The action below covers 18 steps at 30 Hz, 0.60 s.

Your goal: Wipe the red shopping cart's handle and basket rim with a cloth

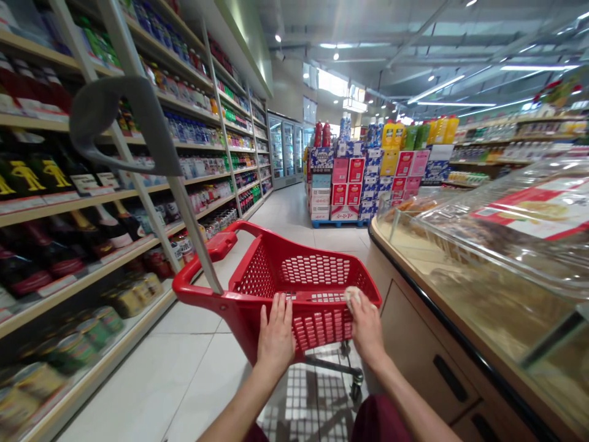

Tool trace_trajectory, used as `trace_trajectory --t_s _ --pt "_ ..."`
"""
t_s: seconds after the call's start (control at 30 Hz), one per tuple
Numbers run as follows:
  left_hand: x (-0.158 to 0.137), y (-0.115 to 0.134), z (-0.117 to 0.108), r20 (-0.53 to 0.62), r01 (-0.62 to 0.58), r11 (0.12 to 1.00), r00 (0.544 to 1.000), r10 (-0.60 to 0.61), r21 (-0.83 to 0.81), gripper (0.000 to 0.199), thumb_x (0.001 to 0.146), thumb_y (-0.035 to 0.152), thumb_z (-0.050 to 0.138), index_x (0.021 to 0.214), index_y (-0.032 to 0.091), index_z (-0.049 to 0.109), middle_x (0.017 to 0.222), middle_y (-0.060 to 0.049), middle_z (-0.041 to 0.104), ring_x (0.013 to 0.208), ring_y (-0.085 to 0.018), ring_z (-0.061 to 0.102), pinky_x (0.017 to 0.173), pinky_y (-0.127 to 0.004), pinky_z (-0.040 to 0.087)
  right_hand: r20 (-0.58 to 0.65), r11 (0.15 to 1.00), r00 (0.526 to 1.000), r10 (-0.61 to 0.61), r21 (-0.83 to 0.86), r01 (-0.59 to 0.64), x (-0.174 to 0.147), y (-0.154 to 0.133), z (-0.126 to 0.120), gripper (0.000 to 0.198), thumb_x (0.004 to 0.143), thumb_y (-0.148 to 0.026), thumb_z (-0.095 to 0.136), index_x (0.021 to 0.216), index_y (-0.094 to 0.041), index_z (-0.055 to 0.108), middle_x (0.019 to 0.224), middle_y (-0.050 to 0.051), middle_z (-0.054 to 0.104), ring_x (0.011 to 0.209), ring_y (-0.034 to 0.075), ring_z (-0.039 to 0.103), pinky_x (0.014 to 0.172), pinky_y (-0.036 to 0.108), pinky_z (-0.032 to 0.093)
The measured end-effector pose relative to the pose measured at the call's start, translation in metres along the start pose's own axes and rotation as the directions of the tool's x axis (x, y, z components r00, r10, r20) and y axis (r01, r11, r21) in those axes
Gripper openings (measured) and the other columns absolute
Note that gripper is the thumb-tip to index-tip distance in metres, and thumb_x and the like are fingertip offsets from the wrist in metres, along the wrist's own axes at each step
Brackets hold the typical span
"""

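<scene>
A red plastic shopping trolley (248, 302) with perforated basket walls stands side-on in front of me. My left hand (277, 331) lies against its near side, fingers stretched out and tips at the rim, holding nothing. Near the basket's right corner, my right hand (367, 328) is closed on a crumpled whitish cloth (353, 296) pressed to the rim. The trolley's grey handle (159, 132) rises on a metal pole at the upper left. No goods show in the visible part of the basket. A caster wheel (356, 385) is visible beneath.
Tall shelves of bottles and cans (197, 132) run along the left. On the right, close by, is a wooden display counter (414, 334) with clear plastic packs (510, 215) on top. Stacked drink cartons (347, 181) stand ahead, with glass-door fridges (283, 147) farther back.
</scene>
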State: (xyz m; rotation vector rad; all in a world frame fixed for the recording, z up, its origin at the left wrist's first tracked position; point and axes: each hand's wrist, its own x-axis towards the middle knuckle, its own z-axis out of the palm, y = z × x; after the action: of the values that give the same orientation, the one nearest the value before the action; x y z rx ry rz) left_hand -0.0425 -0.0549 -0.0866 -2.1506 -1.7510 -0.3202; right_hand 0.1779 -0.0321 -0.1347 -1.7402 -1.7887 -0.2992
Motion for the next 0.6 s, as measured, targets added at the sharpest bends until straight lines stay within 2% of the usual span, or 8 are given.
trace_trajectory --t_s 0.07,0.13,0.17,0.27,0.33,0.4,0.5,0.6 --pt "0.001 0.0 0.0 -0.003 0.005 1.0 1.0 -0.005 -0.006 0.062 0.071 0.027 0.043 0.13 0.012 0.03 0.139 -0.01 0.026 0.129 -0.024 0.017 0.104 -0.046 0.017 0.019 0.981 0.982 -0.189 0.043 0.188 -0.002 -0.02 0.002 0.05 0.073 0.0 0.032 0.117 -0.016 0.05 0.132 0.011 0.039 0.124 0.02 0.03 0.098 0.039 0.024" --pt "0.001 -0.001 0.0 0.0 0.0 1.0 1.0 0.0 -0.011 0.061 0.072 0.027 0.042 0.13 0.012 0.03 0.14 -0.009 0.025 0.129 -0.023 0.018 0.104 -0.046 0.017 0.044 0.962 0.962 -0.27 0.056 0.268 -0.001 -0.029 0.003 0.052 0.072 0.002 0.032 0.117 -0.018 0.05 0.134 0.008 0.037 0.124 0.019 0.03 0.099 0.039 0.023" --pt "0.0 -0.001 0.0 0.002 -0.008 1.0 1.0 0.008 -0.009 0.061 0.072 0.027 0.042 0.13 0.012 0.029 0.14 -0.009 0.025 0.129 -0.023 0.018 0.104 -0.046 0.017 0.056 0.968 0.967 -0.247 0.046 0.245 0.002 -0.027 0.002 0.053 0.072 0.002 0.032 0.117 -0.017 0.05 0.134 0.009 0.037 0.124 0.019 0.031 0.098 0.039 0.023" --pt "-0.001 -0.001 -0.001 0.0 -0.029 1.0 1.0 0.029 0.008 0.062 0.073 0.029 0.042 0.131 0.013 0.028 0.139 -0.009 0.026 0.129 -0.023 0.017 0.104 -0.046 0.017 0.055 1.0 0.998 -0.017 -0.02 0.018 0.011 -0.012 -0.001 0.051 0.07 0.001 0.033 0.117 -0.01 0.05 0.131 0.015 0.039 0.122 0.023 0.033 0.095 0.041 0.027" --pt "-0.001 0.0 -0.001 -0.003 -0.024 1.0 1.0 0.024 0.017 0.062 0.073 0.03 0.043 0.131 0.013 0.028 0.14 -0.009 0.026 0.13 -0.024 0.017 0.104 -0.045 0.016 0.041 0.999 0.999 0.035 -0.019 -0.034 0.014 -0.014 -0.001 0.052 0.069 0.001 0.034 0.117 -0.01 0.05 0.13 0.017 0.04 0.122 0.024 0.033 0.095 0.042 0.027" --pt "0.0 0.002 -0.003 0.002 -0.013 1.0 1.0 0.013 0.009 0.062 0.073 0.03 0.042 0.131 0.013 0.028 0.14 -0.01 0.025 0.129 -0.024 0.017 0.104 -0.045 0.017 0.027 0.996 0.996 -0.088 0.034 0.087 0.01 -0.03 0.003 0.055 0.067 0.002 0.034 0.117 -0.013 0.05 0.131 0.014 0.04 0.123 0.022 0.032 0.097 0.042 0.025" --pt "0.0 0.002 -0.004 0.016 -0.018 1.0 1.0 0.018 -0.02 0.06 0.074 0.03 0.041 0.13 0.013 0.029 0.14 -0.009 0.025 0.13 -0.023 0.017 0.104 -0.046 0.016 -0.011 0.949 0.955 -0.297 0.11 0.297 0.003 -0.055 0.009 0.056 0.068 0.003 0.034 0.118 -0.018 0.049 0.132 0.009 0.039 0.123 0.02 0.031 0.099 0.04 0.023" --pt "0.0 0.001 -0.004 0.012 -0.036 0.999 0.999 0.036 -0.03 0.061 0.074 0.03 0.041 0.131 0.014 0.027 0.14 -0.008 0.025 0.13 -0.023 0.016 0.104 -0.047 0.014 -0.002 0.955 0.96 -0.279 0.104 0.278 0.005 -0.039 0.009 0.054 0.07 0.002 0.033 0.118 -0.018 0.049 0.132 0.01 0.04 0.123 0.021 0.032 0.097 0.042 0.025"
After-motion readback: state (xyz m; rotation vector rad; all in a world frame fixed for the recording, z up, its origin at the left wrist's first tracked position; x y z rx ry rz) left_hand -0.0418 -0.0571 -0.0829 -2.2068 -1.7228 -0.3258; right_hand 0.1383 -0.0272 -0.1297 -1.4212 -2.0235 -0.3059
